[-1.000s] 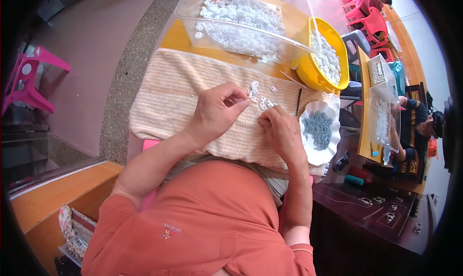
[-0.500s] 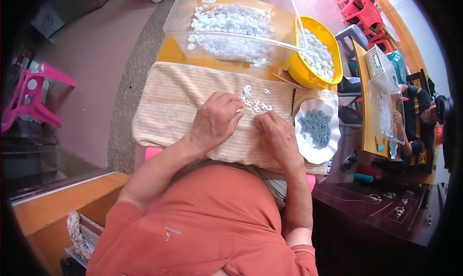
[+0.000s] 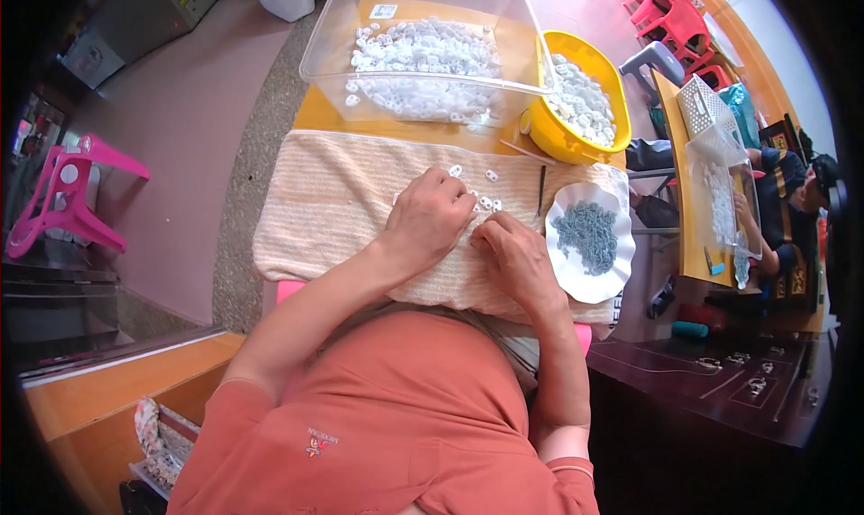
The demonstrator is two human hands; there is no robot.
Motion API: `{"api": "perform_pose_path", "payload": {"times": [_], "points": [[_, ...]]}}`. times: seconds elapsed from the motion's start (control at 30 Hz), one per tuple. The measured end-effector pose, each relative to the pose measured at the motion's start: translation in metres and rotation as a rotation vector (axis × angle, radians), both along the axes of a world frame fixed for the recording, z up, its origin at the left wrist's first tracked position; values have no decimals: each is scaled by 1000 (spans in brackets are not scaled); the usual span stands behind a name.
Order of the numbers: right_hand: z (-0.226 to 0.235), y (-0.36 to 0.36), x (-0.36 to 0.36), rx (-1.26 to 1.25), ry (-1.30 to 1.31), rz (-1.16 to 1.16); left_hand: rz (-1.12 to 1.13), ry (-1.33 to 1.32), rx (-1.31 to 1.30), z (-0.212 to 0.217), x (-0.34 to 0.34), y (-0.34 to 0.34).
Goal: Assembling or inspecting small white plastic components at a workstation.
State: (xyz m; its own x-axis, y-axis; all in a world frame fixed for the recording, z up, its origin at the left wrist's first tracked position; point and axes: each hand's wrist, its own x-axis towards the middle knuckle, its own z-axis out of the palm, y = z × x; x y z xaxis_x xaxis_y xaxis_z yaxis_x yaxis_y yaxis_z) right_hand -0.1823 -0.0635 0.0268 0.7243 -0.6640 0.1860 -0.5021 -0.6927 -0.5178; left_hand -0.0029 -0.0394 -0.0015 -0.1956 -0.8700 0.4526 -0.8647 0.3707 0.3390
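Observation:
A striped beige towel (image 3: 315, 200) covers the near part of the table, with both my hands over it. Several small white plastic pieces (image 3: 490, 176) with holes lie by my fingertips. My left hand (image 3: 430, 213) is curled closed, a bit of white showing at its fingertips; what it holds is mostly hidden. My right hand (image 3: 515, 258) is closed in a pinch close beside it, its contents too small to make out. A slim black tool (image 3: 542, 191) lies beyond my right hand. Right of that hand stands a white wavy-rimmed dish (image 3: 560, 276) of small grey-blue parts (image 3: 587, 236).
A clear plastic bin (image 3: 315, 60) of white pieces stands at the back, beside a yellow tub (image 3: 545, 128) of similar pieces. A thin stick (image 3: 526, 151) lies before the tub. At right, another person (image 3: 787, 200) works at a table; a pink stool (image 3: 81, 191) stands left.
My left hand has moved right, closer to my right hand, and now covers some of the white pieces. A white piece shows at its left side. The view has shifted slightly.

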Motion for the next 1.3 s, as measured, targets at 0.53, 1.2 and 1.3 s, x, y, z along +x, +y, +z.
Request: {"api": "perform_pose_path", "payload": {"times": [0.53,1.2,1.3], "points": [[-2,-3,-4,14,-193,-24,1,-38,60,-1,-10,-14],[-16,-4,-14,666,-690,-350,-64,1250,617,-2,-3,16],[-18,-3,-13,688,-700,-331,-64,1332,643,-4,-3,17]]}}
